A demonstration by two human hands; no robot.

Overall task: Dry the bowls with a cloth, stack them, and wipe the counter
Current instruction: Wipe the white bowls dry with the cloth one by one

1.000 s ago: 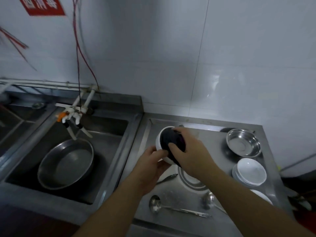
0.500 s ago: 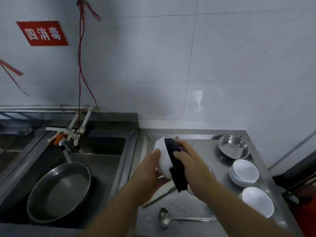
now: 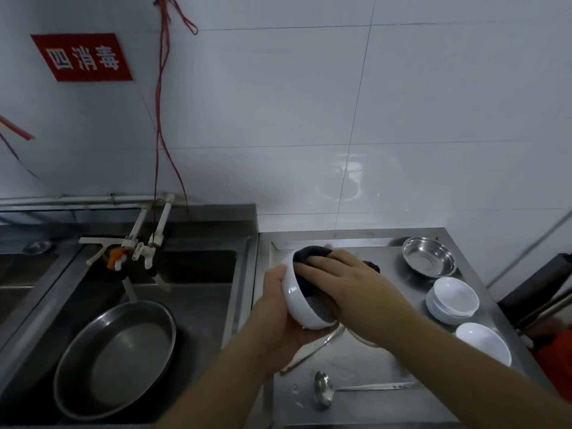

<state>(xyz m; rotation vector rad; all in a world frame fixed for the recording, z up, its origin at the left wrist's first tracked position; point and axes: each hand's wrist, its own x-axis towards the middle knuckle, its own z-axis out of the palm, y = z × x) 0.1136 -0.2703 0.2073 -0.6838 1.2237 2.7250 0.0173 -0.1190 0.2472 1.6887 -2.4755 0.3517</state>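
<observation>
Stainless-steel counter (image 3: 365, 360) against a white tiled wall, with a sink (image 3: 198, 292) to its left. In the sink lies a large metal basin (image 3: 116, 359), below a white tap assembly (image 3: 136, 246); a red sign (image 3: 83, 57) and red cords (image 3: 161, 97) hang on the wall above. Along the counter's right side, from the back: an empty metal bowl (image 3: 428, 257), a stack of white bowls (image 3: 452, 300), and a single white bowl (image 3: 484, 343) nearest the front edge. A ladle (image 3: 353, 388) lies near the front edge; a second utensil handle (image 3: 312, 351) slants out from beneath the hands — its head is hidden by the left wrist.

The bowl being dried (image 3: 298, 300) is held above the counter's left part, tilted so that its opening faces right. The left hand (image 3: 275, 317) cups it from below and behind, fingers curled round the outer wall. The right hand (image 3: 340, 280) presses a dark cloth (image 3: 312, 253) into the opening, fingers spread and fairly straight across the fabric; cloth edges protrude past the rim at the top and behind the hand.
</observation>
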